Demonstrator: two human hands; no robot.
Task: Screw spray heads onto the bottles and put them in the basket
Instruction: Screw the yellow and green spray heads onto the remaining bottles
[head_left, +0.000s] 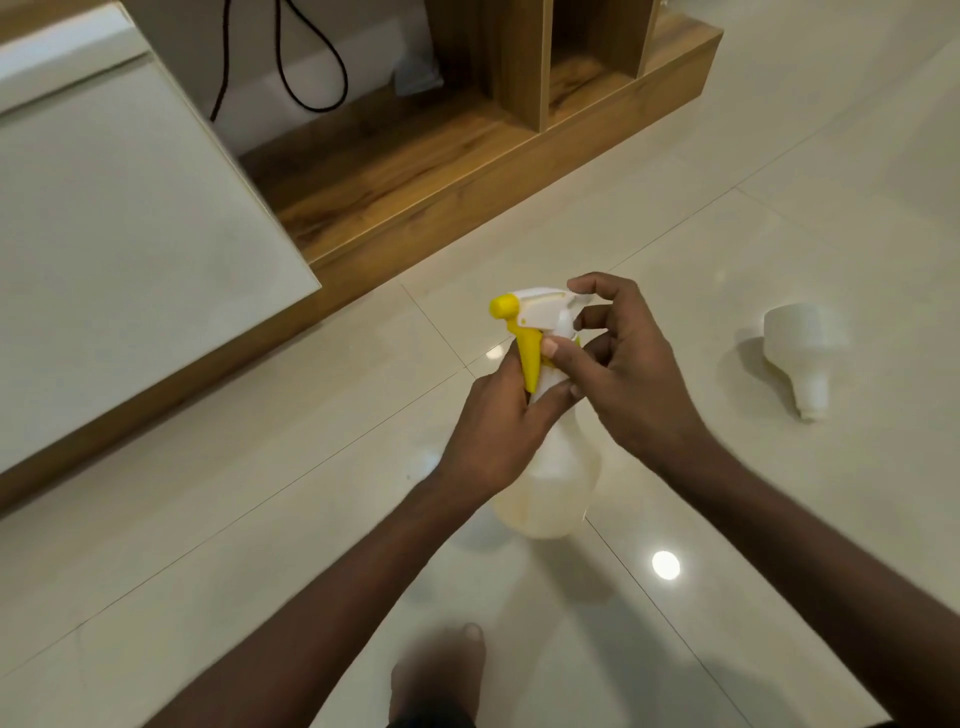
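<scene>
The bottle (550, 467) hangs over glossy tiled floor (208, 519) beside a wooden shelf (415, 171). Our left hand (498, 421) grips its neck; our right hand (628, 374) pinches the spray head (540, 312).

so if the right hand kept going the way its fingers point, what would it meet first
The right hand points left, and its fingers already touch the spray head on the held bottle. Past that, probably the left hand, though depth is unclear.

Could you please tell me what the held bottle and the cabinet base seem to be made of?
The held bottle looks like translucent matte plastic, since it passes light milkily. The cabinet base looks like wood or wood-look laminate, showing brown grain; which one is unclear.
</scene>
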